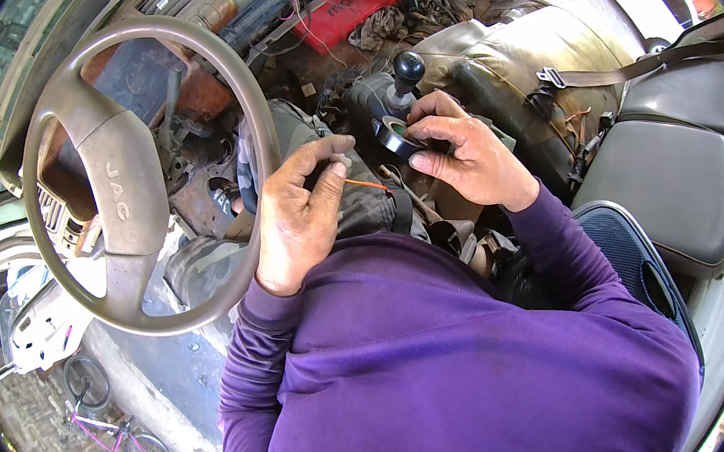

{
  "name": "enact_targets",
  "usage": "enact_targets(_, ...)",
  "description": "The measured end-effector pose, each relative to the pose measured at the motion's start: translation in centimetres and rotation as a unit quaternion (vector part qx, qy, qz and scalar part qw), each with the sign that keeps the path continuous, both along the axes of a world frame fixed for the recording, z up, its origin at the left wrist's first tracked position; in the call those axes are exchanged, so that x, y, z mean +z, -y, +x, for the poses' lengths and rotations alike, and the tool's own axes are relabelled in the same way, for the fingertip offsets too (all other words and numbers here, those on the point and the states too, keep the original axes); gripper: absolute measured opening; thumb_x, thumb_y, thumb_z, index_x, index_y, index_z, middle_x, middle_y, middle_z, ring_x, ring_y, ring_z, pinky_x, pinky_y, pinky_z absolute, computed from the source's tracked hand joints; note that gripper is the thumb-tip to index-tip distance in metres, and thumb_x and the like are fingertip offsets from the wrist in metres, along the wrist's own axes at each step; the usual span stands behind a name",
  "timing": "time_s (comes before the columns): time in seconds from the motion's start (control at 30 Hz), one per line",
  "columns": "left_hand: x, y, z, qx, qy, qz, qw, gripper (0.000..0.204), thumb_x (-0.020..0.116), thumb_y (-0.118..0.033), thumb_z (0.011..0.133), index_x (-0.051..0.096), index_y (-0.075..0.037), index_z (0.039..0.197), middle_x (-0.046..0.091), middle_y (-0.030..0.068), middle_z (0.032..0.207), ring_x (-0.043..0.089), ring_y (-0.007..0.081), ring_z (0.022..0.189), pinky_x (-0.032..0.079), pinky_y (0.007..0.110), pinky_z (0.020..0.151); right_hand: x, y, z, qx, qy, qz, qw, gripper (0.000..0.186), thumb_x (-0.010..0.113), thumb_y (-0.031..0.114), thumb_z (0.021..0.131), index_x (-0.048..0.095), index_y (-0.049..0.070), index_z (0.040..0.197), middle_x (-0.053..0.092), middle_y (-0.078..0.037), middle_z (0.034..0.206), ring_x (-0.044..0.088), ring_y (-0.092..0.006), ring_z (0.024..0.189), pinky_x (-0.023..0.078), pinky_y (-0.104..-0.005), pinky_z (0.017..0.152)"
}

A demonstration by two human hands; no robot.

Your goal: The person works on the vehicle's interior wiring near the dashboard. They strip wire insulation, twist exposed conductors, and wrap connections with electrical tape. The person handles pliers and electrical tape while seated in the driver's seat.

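My left hand [299,216] is closed in a pinch, thumb against the curled fingers. An orange wire [368,185] runs from its thumb tip towards my lap, and a small pale piece shows at the fingertips, too small to name. My right hand [470,151] grips a roll of black tape [396,139] between thumb and fingers, tilted so that its hollow core shows. The two hands are a short way apart above my lap. Behind the tape roll stands a gear lever [406,71] with a round black knob.
The steering wheel [250,86] rises close to my left forearm. A red case [351,9] and loose wires lie at the far side, below the dashboard. On the right are a worn seat [539,51], a seat belt [632,70] and a grey cushion [669,188].
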State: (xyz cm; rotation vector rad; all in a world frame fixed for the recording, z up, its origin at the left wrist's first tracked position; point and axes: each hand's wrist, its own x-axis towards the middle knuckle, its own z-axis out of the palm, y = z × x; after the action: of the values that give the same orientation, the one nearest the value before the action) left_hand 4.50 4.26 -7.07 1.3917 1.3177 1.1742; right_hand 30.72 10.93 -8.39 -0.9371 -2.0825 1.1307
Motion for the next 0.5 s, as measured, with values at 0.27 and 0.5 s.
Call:
enact_targets(0.27,-1.3,-0.4,-0.5,-0.006,0.006,-0.035,0.999,0.029,0.074,-0.003,0.101,0.067,0.003,0.128,0.069,0.0092,0.110,0.067,0.0150,0.103,0.054,0.029,0.090,-1.3,0.1,-1.0,0.000,-0.043,-0.017,0.999,0.024,0.078,0.011,0.099,0.072,0.000,0.120,0.058,-0.011,0.124,0.062,-0.0259,0.114,0.051,-0.0378,0.099)
enact_targets(0.5,-1.2,-0.6,-0.3,0.014,0.085,-0.114,0.990,0.032,0.080,-0.014,0.100,0.073,0.004,0.126,0.076,0.0067,0.099,0.064,0.0097,0.087,0.053,0.025,0.080,-2.2,0.1,-1.8,0.003,-0.034,0.032,0.999,0.028,0.079,0.007,0.096,0.071,0.000,0.122,0.058,-0.012,0.127,0.062,-0.0271,0.115,0.051,-0.0387,0.098)
